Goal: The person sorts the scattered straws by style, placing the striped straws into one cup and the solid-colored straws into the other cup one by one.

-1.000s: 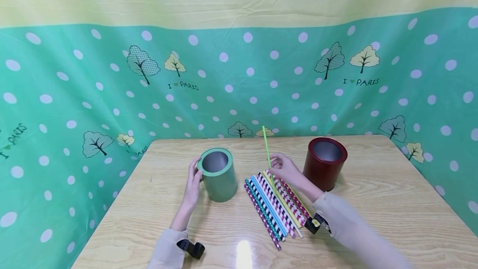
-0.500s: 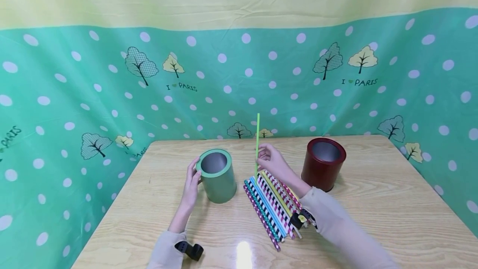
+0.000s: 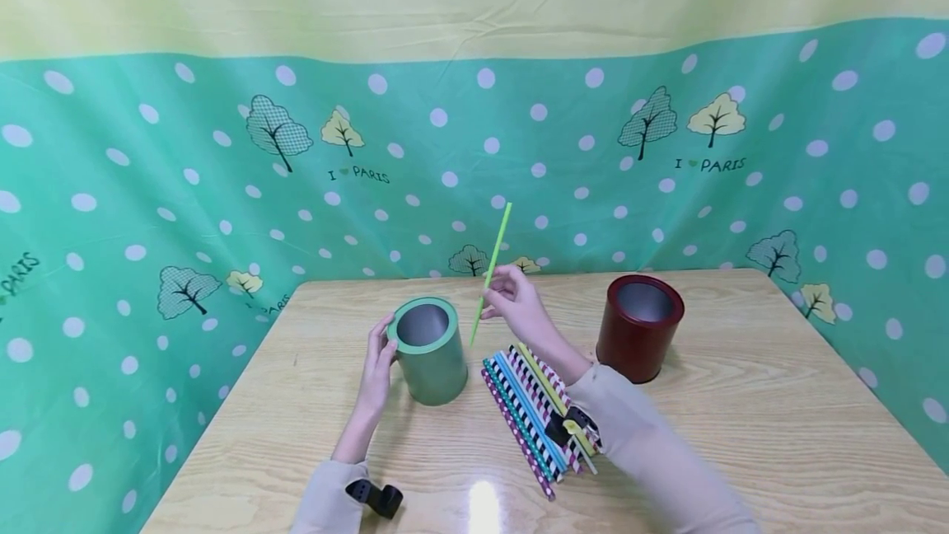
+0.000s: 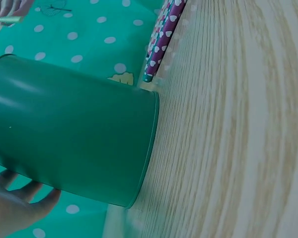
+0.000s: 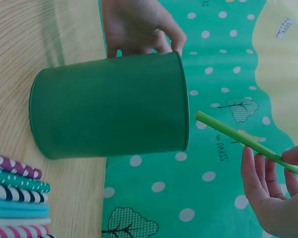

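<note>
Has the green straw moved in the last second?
Yes. The green straw has risen and shifted left, away from the red cup, toward the green cup.

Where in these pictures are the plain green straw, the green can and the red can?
plain green straw (image 3: 495, 250), head view, on its upper shaft above the fingers.
green can (image 3: 436, 369), head view, on its outer wall.
red can (image 3: 632, 348), head view, on its front wall.

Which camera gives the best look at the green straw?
The head view: it shows the whole green straw, tilted, pinched by the right hand above the table beside the green can. The right wrist view shows only its lower part, close up, near the can's rim. The left wrist view catches just a blurred sliver at the top left corner.
</note>
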`<action>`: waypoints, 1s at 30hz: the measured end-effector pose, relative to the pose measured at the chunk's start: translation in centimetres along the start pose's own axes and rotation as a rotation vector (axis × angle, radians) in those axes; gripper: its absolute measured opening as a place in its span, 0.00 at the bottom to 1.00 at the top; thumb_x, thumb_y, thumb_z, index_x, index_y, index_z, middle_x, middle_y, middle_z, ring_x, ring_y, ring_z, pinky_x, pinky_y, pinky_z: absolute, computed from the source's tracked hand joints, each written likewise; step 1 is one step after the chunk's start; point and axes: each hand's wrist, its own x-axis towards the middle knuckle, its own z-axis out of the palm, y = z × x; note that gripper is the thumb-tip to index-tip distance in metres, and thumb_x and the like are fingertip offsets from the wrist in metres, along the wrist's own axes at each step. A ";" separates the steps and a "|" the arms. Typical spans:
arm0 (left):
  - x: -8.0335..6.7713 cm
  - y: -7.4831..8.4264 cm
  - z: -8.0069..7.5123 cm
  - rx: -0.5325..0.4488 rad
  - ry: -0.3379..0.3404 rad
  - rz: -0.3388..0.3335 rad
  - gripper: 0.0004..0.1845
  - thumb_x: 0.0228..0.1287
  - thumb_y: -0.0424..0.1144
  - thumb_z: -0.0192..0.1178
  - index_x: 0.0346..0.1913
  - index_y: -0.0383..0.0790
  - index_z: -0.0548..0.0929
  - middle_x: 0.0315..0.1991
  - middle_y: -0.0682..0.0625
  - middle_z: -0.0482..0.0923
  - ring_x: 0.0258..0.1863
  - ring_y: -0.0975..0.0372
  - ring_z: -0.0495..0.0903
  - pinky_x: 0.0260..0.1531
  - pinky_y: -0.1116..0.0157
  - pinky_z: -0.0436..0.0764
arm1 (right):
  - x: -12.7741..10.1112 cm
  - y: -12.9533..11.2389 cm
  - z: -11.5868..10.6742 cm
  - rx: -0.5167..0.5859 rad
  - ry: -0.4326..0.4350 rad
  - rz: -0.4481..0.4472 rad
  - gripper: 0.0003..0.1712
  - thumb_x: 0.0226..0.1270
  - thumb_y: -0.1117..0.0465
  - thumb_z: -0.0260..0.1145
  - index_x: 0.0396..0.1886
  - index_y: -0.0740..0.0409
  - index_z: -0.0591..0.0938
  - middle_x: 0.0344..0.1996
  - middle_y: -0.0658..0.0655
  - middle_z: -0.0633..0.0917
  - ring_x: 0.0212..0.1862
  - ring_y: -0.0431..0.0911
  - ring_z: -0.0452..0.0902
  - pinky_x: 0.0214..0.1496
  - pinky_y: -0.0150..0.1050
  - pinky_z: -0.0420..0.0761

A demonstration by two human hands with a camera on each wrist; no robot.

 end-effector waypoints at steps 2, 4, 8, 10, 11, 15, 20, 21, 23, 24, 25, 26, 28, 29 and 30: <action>0.2 -0.6 -0.1 -0.006 -0.003 0.006 0.22 0.69 0.33 0.34 0.64 0.31 0.50 0.63 0.36 0.55 0.63 0.50 0.54 0.49 0.66 0.64 | 0.1 -0.2 0.5 0.023 -0.001 -0.010 0.15 0.60 0.73 0.53 0.47 0.70 0.66 0.35 0.68 0.74 0.34 0.52 0.75 0.39 0.42 0.79; 0.3 -1.2 -0.3 -0.012 -0.003 0.010 0.22 0.69 0.34 0.34 0.64 0.32 0.50 0.65 0.38 0.53 0.64 0.51 0.53 0.49 0.68 0.63 | 0.2 -0.3 0.9 0.035 0.001 -0.020 0.16 0.60 0.74 0.53 0.48 0.71 0.65 0.36 0.69 0.74 0.34 0.51 0.75 0.41 0.43 0.79; 0.4 -1.3 -0.3 -0.023 -0.001 0.007 0.22 0.68 0.32 0.35 0.64 0.32 0.51 0.66 0.39 0.51 0.65 0.52 0.50 0.57 0.61 0.59 | 0.4 -0.6 1.7 0.055 0.016 -0.053 0.17 0.60 0.73 0.53 0.49 0.72 0.65 0.37 0.70 0.73 0.36 0.54 0.75 0.43 0.46 0.78; 0.4 -0.9 -0.2 -0.027 -0.001 0.001 0.22 0.68 0.30 0.35 0.64 0.32 0.51 0.66 0.38 0.50 0.65 0.52 0.49 0.59 0.62 0.57 | 0.5 -0.7 2.1 0.057 0.025 -0.072 0.16 0.60 0.73 0.53 0.49 0.71 0.67 0.36 0.68 0.74 0.37 0.58 0.75 0.43 0.46 0.78; 0.3 -0.6 -0.1 -0.026 0.000 0.000 0.22 0.68 0.29 0.34 0.63 0.31 0.51 0.66 0.37 0.50 0.65 0.51 0.49 0.59 0.64 0.57 | 0.6 -0.7 2.3 0.054 0.025 -0.083 0.16 0.60 0.73 0.53 0.49 0.71 0.67 0.36 0.68 0.74 0.38 0.59 0.74 0.43 0.45 0.78; 0.1 0.4 0.2 -0.028 0.006 0.006 0.22 0.67 0.27 0.34 0.63 0.27 0.51 0.65 0.35 0.49 0.65 0.48 0.49 0.53 0.79 0.60 | 1.0 -0.6 2.9 0.027 0.023 -0.095 0.15 0.59 0.73 0.54 0.48 0.71 0.68 0.37 0.66 0.74 0.39 0.57 0.75 0.42 0.41 0.78; 0.1 0.4 0.3 -0.048 0.007 0.027 0.21 0.67 0.26 0.34 0.62 0.25 0.51 0.65 0.34 0.48 0.65 0.47 0.48 0.51 0.83 0.59 | 1.3 -0.2 3.4 -0.044 0.010 -0.089 0.15 0.59 0.73 0.55 0.46 0.70 0.70 0.38 0.67 0.75 0.38 0.51 0.75 0.42 0.39 0.78; 0.2 0.3 0.2 -0.052 0.006 0.029 0.21 0.67 0.26 0.34 0.62 0.26 0.51 0.65 0.34 0.48 0.65 0.48 0.48 0.51 0.83 0.59 | 1.3 -0.1 3.5 -0.063 0.007 -0.092 0.15 0.58 0.72 0.56 0.46 0.70 0.70 0.38 0.67 0.75 0.38 0.51 0.75 0.42 0.39 0.78; 0.3 -0.2 0.1 -0.063 0.002 0.033 0.21 0.67 0.27 0.34 0.62 0.27 0.51 0.65 0.35 0.49 0.65 0.49 0.49 0.52 0.82 0.59 | 1.3 0.0 3.4 -0.106 0.003 -0.095 0.15 0.59 0.71 0.56 0.47 0.68 0.71 0.37 0.65 0.76 0.38 0.52 0.75 0.41 0.38 0.79; 0.4 -0.5 0.0 -0.064 0.001 0.033 0.21 0.67 0.28 0.35 0.62 0.28 0.52 0.66 0.36 0.49 0.65 0.50 0.49 0.52 0.82 0.59 | 1.2 0.0 3.3 -0.131 0.002 -0.098 0.15 0.59 0.70 0.57 0.47 0.67 0.72 0.36 0.64 0.76 0.39 0.51 0.75 0.41 0.38 0.78; 0.4 -0.8 -0.1 -0.066 0.001 0.034 0.21 0.67 0.28 0.35 0.63 0.29 0.52 0.66 0.37 0.49 0.65 0.51 0.49 0.52 0.82 0.59 | 1.1 0.0 3.2 -0.157 0.000 -0.102 0.15 0.59 0.69 0.57 0.47 0.67 0.72 0.36 0.63 0.77 0.39 0.51 0.75 0.41 0.37 0.78; 0.5 -1.1 -0.2 -0.067 0.000 0.034 0.21 0.68 0.29 0.36 0.63 0.30 0.52 0.66 0.38 0.49 0.65 0.51 0.49 0.53 0.82 0.59 | 0.8 -0.2 3.0 -0.174 -0.001 -0.100 0.15 0.59 0.69 0.58 0.47 0.67 0.72 0.36 0.62 0.77 0.40 0.52 0.75 0.41 0.38 0.78; 0.6 -1.6 -0.4 -0.061 -0.001 0.039 0.21 0.68 0.31 0.36 0.63 0.32 0.53 0.66 0.39 0.50 0.65 0.52 0.50 0.53 0.81 0.59 | 0.3 -0.7 2.7 -0.208 -0.004 -0.083 0.16 0.59 0.68 0.58 0.48 0.66 0.72 0.37 0.63 0.77 0.41 0.54 0.74 0.43 0.39 0.77; 0.7 -1.8 -0.4 -0.056 -0.001 0.042 0.21 0.68 0.32 0.37 0.63 0.32 0.53 0.66 0.39 0.50 0.65 0.52 0.50 0.53 0.81 0.58 | 0.0 -0.9 2.4 -0.227 -0.006 -0.078 0.17 0.59 0.68 0.59 0.48 0.66 0.72 0.37 0.64 0.78 0.42 0.55 0.74 0.44 0.40 0.76; 0.7 -1.9 -0.4 -0.051 0.000 0.045 0.22 0.68 0.32 0.37 0.63 0.32 0.53 0.66 0.39 0.50 0.65 0.52 0.50 0.53 0.81 0.58 | -0.2 -1.1 2.2 -0.240 -0.009 -0.067 0.17 0.59 0.67 0.59 0.49 0.67 0.72 0.37 0.64 0.78 0.42 0.55 0.73 0.45 0.41 0.75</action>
